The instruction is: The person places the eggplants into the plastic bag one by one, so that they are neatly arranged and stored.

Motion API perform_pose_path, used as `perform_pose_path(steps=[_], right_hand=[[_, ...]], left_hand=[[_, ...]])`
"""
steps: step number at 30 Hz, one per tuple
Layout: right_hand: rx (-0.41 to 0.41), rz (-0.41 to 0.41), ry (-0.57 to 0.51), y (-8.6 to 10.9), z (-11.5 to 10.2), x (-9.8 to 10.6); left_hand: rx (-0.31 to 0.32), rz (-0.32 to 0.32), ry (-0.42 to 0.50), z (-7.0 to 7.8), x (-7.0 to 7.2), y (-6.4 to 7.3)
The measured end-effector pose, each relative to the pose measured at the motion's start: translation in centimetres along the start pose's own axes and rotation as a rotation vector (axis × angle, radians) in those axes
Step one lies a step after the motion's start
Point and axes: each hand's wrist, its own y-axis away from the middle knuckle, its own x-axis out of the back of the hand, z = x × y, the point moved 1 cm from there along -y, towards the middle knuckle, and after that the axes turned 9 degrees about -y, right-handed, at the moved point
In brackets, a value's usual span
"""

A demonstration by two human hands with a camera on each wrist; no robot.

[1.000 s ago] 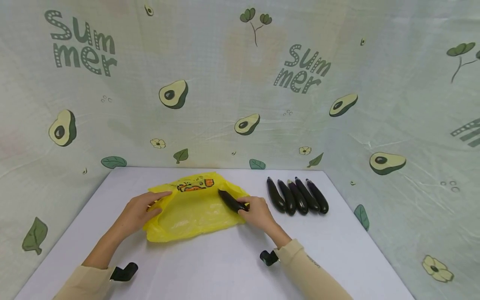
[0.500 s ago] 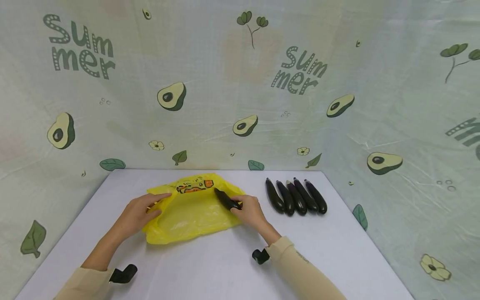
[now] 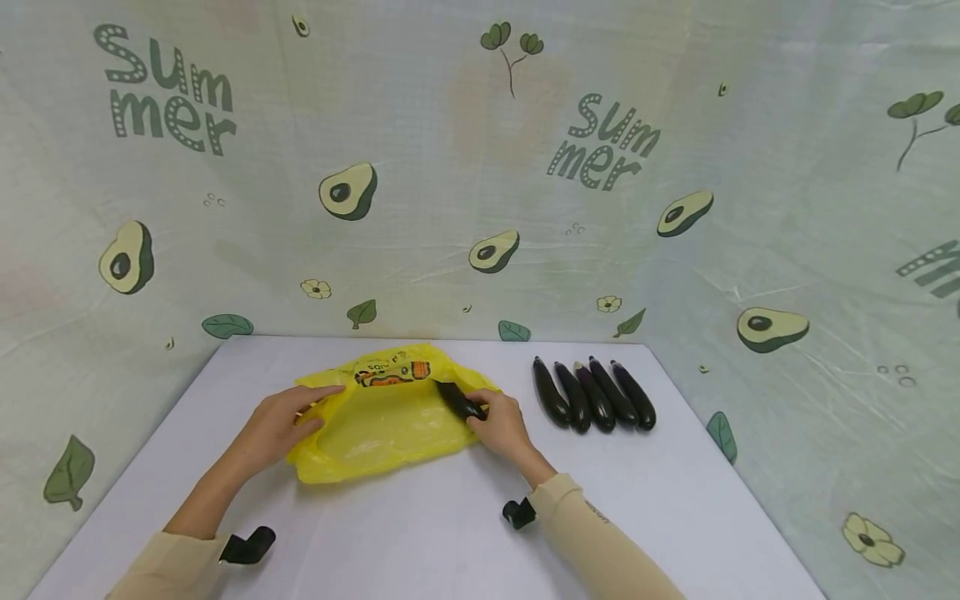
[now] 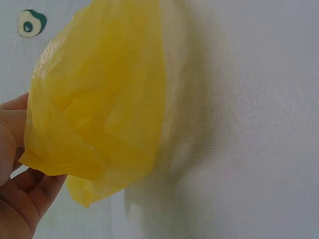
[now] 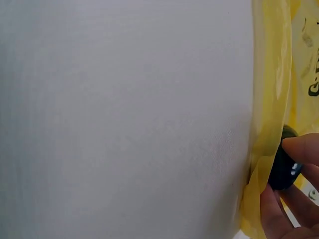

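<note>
A yellow plastic bag [image 3: 382,425] with a printed picture lies on the white table, its mouth spread toward me. My left hand [image 3: 279,427] grips the bag's left edge between thumb and fingers; in the left wrist view the yellow film [image 4: 99,99] hangs from that hand. At the bag's right side, my right hand [image 3: 502,423] holds a dark eggplant [image 3: 456,400] by its thick end. The eggplant's narrow tip is tucked under the bag's upper layer and hidden. In the right wrist view, fingers [image 5: 301,149] curl round the eggplant [image 5: 285,167] beside the bag's edge.
Several more eggplants [image 3: 592,396] lie side by side at the back right of the white table [image 3: 420,533]. A patterned cloth [image 3: 427,125] hangs behind and along both sides. A black wrist camera [image 3: 251,546] shows below the left forearm.
My right hand has moved left with the eggplant, farther over the bag, and the eggplant's tip has slid under the upper layer. The left hand has kept its hold on the bag.
</note>
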Motion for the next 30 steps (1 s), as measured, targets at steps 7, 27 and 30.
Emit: perform_pose_path(steps=[7, 27, 30], right_hand=[[-0.004, 0.012, -0.006, -0.2, 0.2, -0.3], [-0.018, 0.089, 0.087, -0.7, 0.4, -1.3], [-0.036, 0.093, 0.089, -0.7, 0.1, -1.4]], left_hand=[[0.011, -0.008, 0.008, -0.1, -0.2, -0.1], [0.001, -0.011, 0.012, 0.0, -0.1, -0.1], [-0.004, -0.007, 0.012, 0.1, -0.1, -0.1]])
